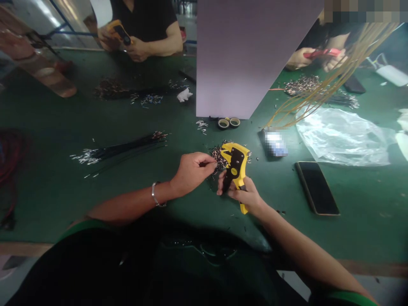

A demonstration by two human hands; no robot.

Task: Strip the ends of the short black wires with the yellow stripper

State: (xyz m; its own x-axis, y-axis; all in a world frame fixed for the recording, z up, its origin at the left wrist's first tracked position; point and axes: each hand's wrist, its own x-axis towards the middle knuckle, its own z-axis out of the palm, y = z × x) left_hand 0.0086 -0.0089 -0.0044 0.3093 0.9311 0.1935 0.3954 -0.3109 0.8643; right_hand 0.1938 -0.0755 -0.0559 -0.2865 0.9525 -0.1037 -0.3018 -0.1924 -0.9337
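Observation:
My right hand [244, 193] grips a yellow and black wire stripper [236, 163] by its handles, jaws toward the left. Just left of the jaws, my left hand [194, 172] is closed in a pinch; what lies between its fingertips is too small to make out. Under and around the tool's head sits a pile of short wire scraps [218, 155]. A bundle of black wires [127, 146] with bare ends lies on the green table to the left of my left hand.
Two tape rolls [228, 123] lie before a pale upright panel [236, 59]. On the right are a phone [318, 188], a clear plastic bag [347, 136] and hanging yellow wires [328, 80]. Across the table, co-workers' hands hold a yellow tool [119, 32] and a red tool [321, 53].

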